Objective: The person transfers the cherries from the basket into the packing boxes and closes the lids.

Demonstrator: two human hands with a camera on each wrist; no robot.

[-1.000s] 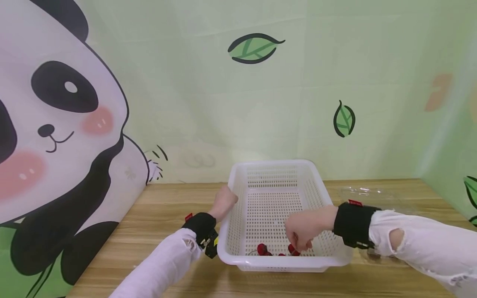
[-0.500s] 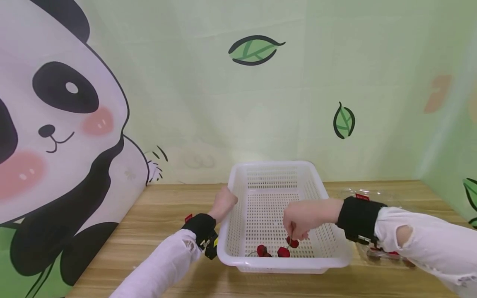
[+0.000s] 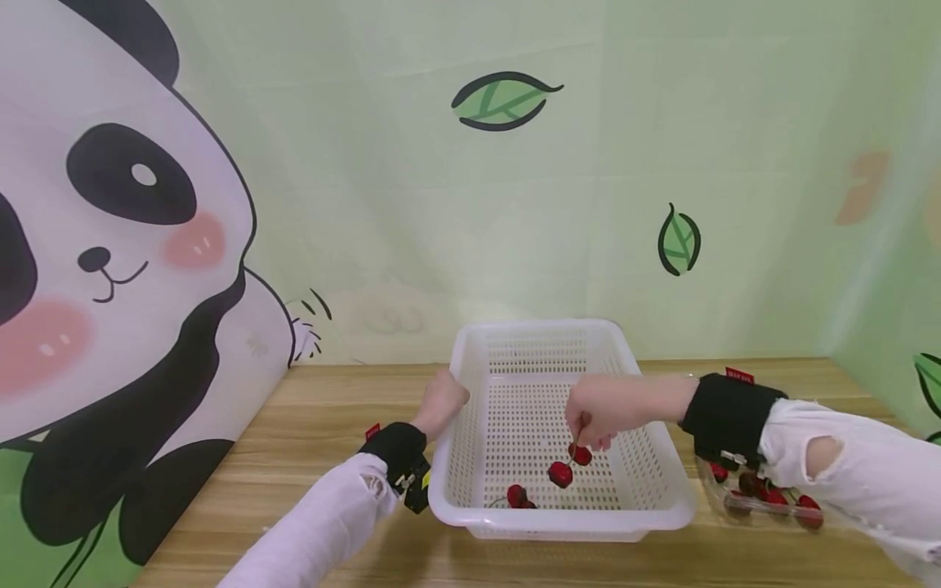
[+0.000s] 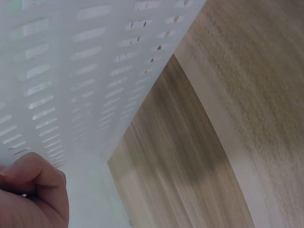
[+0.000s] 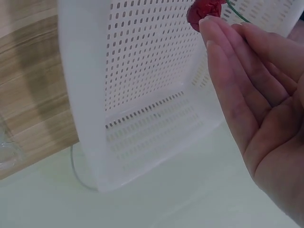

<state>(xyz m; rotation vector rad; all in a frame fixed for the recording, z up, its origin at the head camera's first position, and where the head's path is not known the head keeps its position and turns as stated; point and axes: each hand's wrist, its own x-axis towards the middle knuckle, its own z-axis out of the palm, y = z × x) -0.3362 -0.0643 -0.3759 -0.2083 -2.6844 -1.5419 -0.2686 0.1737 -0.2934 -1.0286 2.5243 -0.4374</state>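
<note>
In the head view a white perforated plastic basket (image 3: 559, 519) stands on the wooden table. My left hand (image 3: 441, 403), fingers curled, grips its left rim; the left wrist view has the same hand (image 4: 35, 192) against the slotted wall, fingertips partly hidden. Over the basket, my right hand (image 3: 599, 411) pinches thin stems. Two dark red cherries (image 3: 560, 474) hang below those fingers, inside the walls. One cherry (image 5: 204, 13) and a green stem show by the fingertips in the right wrist view. Other cherries (image 3: 517, 495) lie at the basket's near left, partly behind the rim.
Right of the basket sits a clear plastic box (image 3: 779, 510) with several cherries, partly covered by my right forearm. Behind the table (image 3: 353, 392) rises a pale green backdrop (image 3: 367, 204) printed with a panda and leaves.
My right hand has risen from the basket's near floor, lifting two cherries by their stems. The right forearm has shifted right and uncovered more of the box. My left hand has stayed put.
</note>
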